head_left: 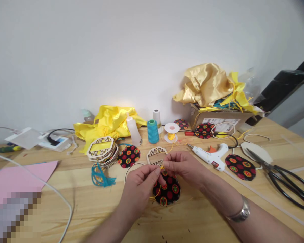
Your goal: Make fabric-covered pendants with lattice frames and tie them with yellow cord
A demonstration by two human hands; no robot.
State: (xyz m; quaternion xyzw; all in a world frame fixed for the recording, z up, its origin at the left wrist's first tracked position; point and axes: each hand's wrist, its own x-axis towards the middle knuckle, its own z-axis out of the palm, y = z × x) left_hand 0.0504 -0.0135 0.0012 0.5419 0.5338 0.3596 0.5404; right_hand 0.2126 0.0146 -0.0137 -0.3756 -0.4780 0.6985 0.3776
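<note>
Both hands meet at the middle of the table, fingertips close together over a black patterned fabric piece (170, 190) with red and orange round motifs. My left hand (144, 180) pinches a thin yellow cord (157, 195) near the top edge of that piece. Opposite it, my right hand (181, 165) has thumb and forefinger closed on the same cord, where a small yellow knot or loop shows. Part of the cord hangs in a loop over the fabric's left side. Just behind the fingers lies a cut-out wooden frame (155, 155).
Left of the hands are stacked wooden frames (100, 148), a blue tassel (103, 177) and yellow cloth (111, 123). Behind stand a blue thread spool (153, 132) and a yellow cord spool (171, 133). At right lie a glue gun (210, 155), large scissors (276, 168) and a filled box (218, 119).
</note>
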